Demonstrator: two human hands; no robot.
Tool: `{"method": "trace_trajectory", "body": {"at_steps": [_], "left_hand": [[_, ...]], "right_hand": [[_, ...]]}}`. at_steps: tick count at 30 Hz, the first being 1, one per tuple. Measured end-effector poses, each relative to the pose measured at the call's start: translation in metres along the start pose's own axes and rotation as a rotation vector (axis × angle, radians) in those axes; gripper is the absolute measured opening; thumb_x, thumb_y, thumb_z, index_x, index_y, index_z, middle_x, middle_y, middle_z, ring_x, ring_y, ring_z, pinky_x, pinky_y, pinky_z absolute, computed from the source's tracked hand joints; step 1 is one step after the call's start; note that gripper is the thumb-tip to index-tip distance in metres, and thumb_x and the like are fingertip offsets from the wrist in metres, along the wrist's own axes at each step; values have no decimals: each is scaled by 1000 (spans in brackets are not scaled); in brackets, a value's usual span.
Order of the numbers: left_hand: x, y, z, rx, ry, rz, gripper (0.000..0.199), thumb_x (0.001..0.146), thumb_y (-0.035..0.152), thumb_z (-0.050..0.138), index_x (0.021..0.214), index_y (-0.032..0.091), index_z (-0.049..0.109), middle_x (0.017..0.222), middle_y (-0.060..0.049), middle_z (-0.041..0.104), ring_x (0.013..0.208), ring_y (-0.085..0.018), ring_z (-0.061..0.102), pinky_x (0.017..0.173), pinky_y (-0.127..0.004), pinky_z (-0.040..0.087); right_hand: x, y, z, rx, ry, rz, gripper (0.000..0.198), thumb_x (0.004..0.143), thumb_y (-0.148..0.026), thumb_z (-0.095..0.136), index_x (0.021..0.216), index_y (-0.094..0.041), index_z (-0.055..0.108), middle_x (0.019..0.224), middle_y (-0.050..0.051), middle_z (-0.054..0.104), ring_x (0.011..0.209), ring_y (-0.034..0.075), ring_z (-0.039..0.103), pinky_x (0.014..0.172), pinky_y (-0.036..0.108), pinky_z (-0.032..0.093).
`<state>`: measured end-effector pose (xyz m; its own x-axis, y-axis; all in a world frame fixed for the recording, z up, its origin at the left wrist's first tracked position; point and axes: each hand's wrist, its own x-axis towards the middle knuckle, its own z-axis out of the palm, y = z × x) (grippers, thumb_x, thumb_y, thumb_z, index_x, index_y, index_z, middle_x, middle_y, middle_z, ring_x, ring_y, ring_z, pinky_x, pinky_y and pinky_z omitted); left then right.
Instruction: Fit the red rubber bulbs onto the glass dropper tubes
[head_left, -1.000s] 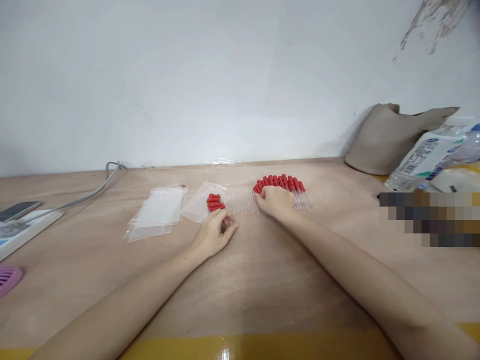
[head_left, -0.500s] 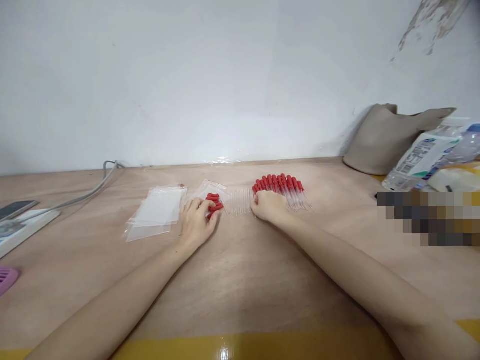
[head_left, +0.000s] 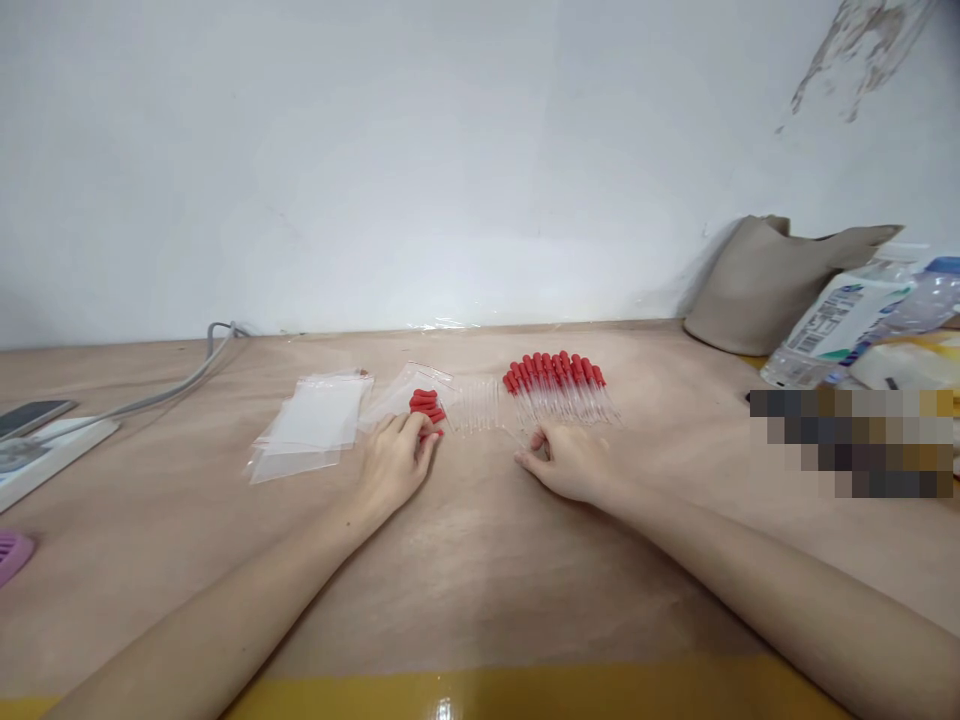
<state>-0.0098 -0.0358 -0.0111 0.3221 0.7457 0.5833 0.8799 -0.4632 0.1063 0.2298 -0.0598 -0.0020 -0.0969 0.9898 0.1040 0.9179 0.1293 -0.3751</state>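
Observation:
My left hand (head_left: 395, 455) is at the near side of a small pile of red rubber bulbs (head_left: 425, 399), its thumb and forefinger closed on one bulb whose red end shows between them. To the right of the pile lies a row of thin clear tubes (head_left: 478, 404), side by side. My right hand (head_left: 576, 462) pinches one clear tube (head_left: 514, 437), which points up and left toward that row. Beyond the right hand, droppers with red bulbs on clear tubes (head_left: 556, 372) are fanned out in a packed group.
Clear zip bags (head_left: 319, 415) are stacked left of my left hand, and another bag (head_left: 405, 388) lies behind the bulbs. A power strip (head_left: 56, 450) with a grey cable and a phone (head_left: 34, 418) are far left. A grey-brown container (head_left: 750, 285) and bottles (head_left: 840, 320) stand right.
My right hand has moved right and toward me, away from the row, with a tube now visible in its fingers. The left hand has shifted slightly nearer, its fingers closed on a bulb.

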Motion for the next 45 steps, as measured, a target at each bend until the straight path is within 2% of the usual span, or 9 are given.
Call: {"method": "trace_trajectory", "body": {"at_steps": [6,10,15,19,22,31,35,40,45], "left_hand": [[-1,-4,4,-103,-96,-92,15,80,32,51,80,18,55,78,-5,56,75,-21,54,66,-32,42],[-1,-4,5,-182,-53,-60,11,82,26,49,76,18,53,78,-4,56,78,-20,53,69,-32,42],[-5,15,6,-483,-70,-62,11,86,26,44,86,18,50,81,-2,57,72,-14,53,65,-27,43],[-7,27,14,-749,-156,-111,12,86,29,45,87,18,47,73,-1,56,66,-12,55,60,-24,45],[-6,29,19,-877,-201,-136,12,85,30,47,87,18,45,73,-1,58,65,-12,58,60,-25,48],[-5,29,16,-795,-217,-89,20,82,32,53,96,18,54,80,-3,62,71,-14,59,65,-26,47],[-6,28,18,-777,-240,-73,20,82,33,53,89,17,60,77,-2,63,68,-13,58,63,-23,46],[-10,29,15,-721,-270,-24,20,83,32,52,88,17,63,66,0,61,57,-11,54,56,-21,43],[-8,34,5,-685,-364,85,18,83,30,51,85,18,65,78,-1,67,71,-13,59,66,-22,45]], "right_hand": [[-5,1,9,-35,14,-35,19,84,-34,41,79,-20,53,80,4,62,70,18,55,52,27,27],[-8,6,13,37,116,-166,15,85,-25,39,76,-18,48,81,6,59,71,17,53,58,27,34],[-5,12,17,316,217,-352,12,87,-23,37,83,-18,47,80,5,57,74,15,53,67,26,41],[-5,13,20,371,235,-492,19,88,-23,35,96,-18,51,91,6,59,84,16,54,74,28,42],[-5,13,21,366,225,-541,23,89,-22,33,97,-18,55,92,6,58,85,16,54,76,29,43],[-7,9,19,390,192,-584,22,88,-21,38,96,-17,58,88,5,60,78,13,55,70,24,43],[-5,10,20,397,203,-603,20,87,-25,42,89,-17,61,77,3,60,68,12,54,62,23,42],[1,15,20,405,169,-643,19,86,-23,44,87,-18,63,76,3,61,70,13,55,63,24,42],[8,21,17,310,124,-754,21,86,-19,44,86,-19,65,74,3,59,66,12,52,60,22,40]]}}
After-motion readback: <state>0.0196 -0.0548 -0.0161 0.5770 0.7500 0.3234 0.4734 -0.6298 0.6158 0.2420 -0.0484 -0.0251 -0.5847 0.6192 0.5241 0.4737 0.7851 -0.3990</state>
